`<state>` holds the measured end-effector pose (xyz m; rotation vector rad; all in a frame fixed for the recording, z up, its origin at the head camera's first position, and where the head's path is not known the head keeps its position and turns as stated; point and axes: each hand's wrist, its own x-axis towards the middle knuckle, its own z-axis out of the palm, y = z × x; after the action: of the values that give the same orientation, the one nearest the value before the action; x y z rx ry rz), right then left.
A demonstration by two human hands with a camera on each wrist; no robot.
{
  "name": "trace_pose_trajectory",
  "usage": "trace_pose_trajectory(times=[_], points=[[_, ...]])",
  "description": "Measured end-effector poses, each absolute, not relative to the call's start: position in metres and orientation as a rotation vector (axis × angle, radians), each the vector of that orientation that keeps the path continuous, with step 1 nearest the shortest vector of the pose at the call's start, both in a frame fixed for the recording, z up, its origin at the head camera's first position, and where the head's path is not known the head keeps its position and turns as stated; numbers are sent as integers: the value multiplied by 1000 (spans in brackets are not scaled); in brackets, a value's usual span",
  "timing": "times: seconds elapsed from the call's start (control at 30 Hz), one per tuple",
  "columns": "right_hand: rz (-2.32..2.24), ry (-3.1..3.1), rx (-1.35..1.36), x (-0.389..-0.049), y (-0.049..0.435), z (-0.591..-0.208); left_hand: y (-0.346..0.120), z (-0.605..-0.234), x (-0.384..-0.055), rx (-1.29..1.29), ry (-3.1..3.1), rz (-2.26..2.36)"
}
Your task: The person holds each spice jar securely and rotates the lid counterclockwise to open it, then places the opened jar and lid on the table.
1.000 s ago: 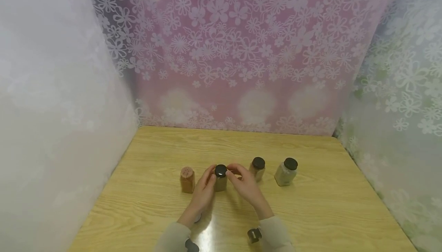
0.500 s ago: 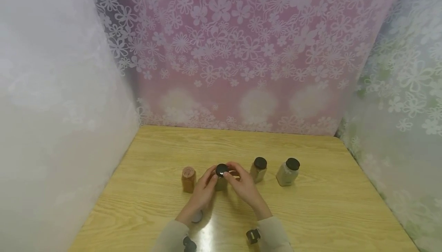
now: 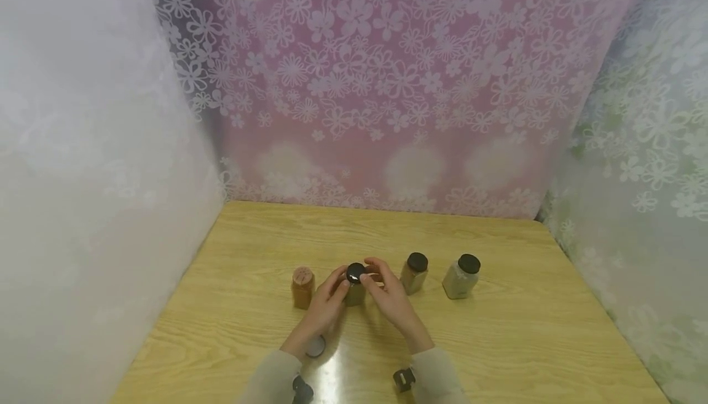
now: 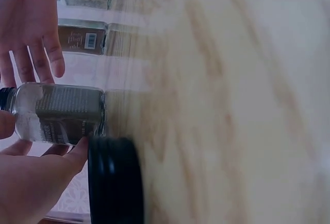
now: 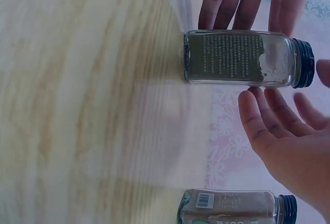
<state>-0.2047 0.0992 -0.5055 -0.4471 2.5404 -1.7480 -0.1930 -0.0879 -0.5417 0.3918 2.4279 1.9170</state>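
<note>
A glass spice jar (image 3: 356,295) with a dark powder and a glossy black lid (image 3: 356,273) stands upright mid-table. My left hand (image 3: 325,308) grips its left side, thumb up by the lid and fingers round the glass. My right hand (image 3: 393,305) is on the other side, thumb tip at the lid's edge, its fingers (image 5: 255,116) loosely extended beside the jar, with a gap at the index finger. To the left is an orange-brown spice jar (image 3: 302,293), its shaker top uncovered. A loose round lid (image 3: 316,347) lies by my left wrist; it looms black in the left wrist view.
Right of my hands stand two more black-lidded jars: a brown spice jar (image 3: 414,275) and a pale spice jar (image 3: 461,278). All rest on a wood-grain table (image 3: 514,342). Flowered curtains (image 3: 381,96) enclose the back and both sides.
My right thumb has shifted slightly on the lid, and the right fingers have eased a little away from it. The left hand keeps its grip; the loose lid shows more fully.
</note>
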Motion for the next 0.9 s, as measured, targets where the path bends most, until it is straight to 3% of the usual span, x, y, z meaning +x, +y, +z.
trace_pose_trajectory(times=[0.9], points=[[-1799, 2507, -475, -204, 100, -516, -88, -543, -192, 395, 2384, 1956]])
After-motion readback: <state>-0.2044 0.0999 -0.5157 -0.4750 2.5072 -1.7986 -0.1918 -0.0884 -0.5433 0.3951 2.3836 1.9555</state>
